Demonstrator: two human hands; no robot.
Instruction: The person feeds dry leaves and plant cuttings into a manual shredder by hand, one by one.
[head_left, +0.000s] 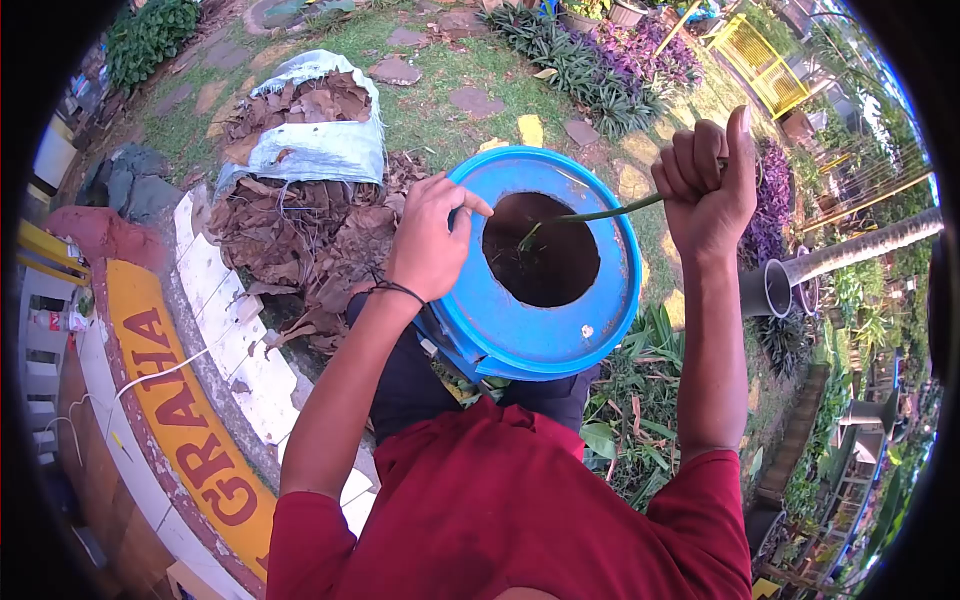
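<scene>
A blue plastic barrel (610, 290) stands between my knees, with a round hole cut in its top. My right hand (708, 185) is raised to the right of the barrel, closed in a fist with the thumb up. It grips one end of a long green stem (605, 213), whose other end reaches into the hole. What lies inside the barrel is too dark to make out. On the barrel's upper left rim rests my left hand (432, 238), holding nothing, its index finger stretched toward the hole.
Dry brown leaves (300, 230) lie left of the barrel, beside a pale sack (320, 155) filled with more leaves. Cut green leaves (645, 420) lie at the lower right. A yellow lettered kerb (190, 410) runs along the left. Plants and a palm trunk (860, 245) stand to the right.
</scene>
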